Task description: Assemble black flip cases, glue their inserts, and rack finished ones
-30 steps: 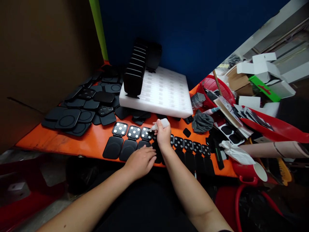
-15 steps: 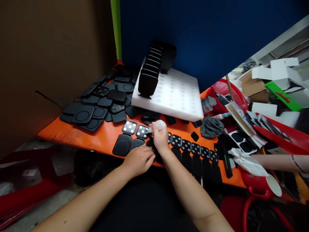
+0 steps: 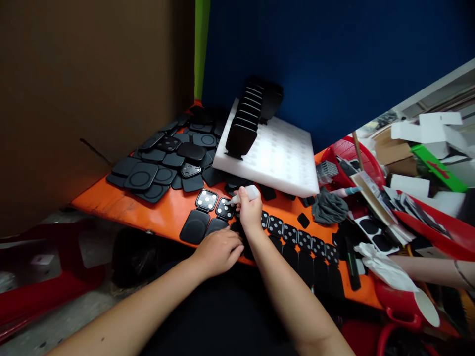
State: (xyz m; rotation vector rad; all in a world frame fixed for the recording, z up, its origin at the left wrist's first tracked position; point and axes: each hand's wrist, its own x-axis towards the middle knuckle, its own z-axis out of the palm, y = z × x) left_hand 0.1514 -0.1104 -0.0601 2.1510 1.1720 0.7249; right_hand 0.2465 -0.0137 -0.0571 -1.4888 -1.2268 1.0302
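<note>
My right hand (image 3: 251, 212) is closed around a small white squeeze bottle (image 3: 248, 194); its nozzle points left at an opened black square case (image 3: 224, 208) with white dots. A row of such opened black cases (image 3: 297, 240) runs along the front of the orange table (image 3: 141, 210). My left hand (image 3: 218, 251) lies on the table's front edge with its fingers loosely curled, touching the black cases just under my right hand. Whether it grips one is hidden. The leftmost dotted case (image 3: 207, 200) lies free.
A heap of black square parts (image 3: 163, 163) lies at the back left. A white foam tray (image 3: 270, 153) carries a standing row of black cases (image 3: 247, 118). A grey cloth (image 3: 328, 207), red basket (image 3: 351, 158), boxes and clutter fill the right. Another person's forearm (image 3: 434, 267) shows at right.
The camera view has swung, so the table sits further right in the picture. The bottle's nozzle has moved from the third dotted case to the second one. My left hand stays put.
</note>
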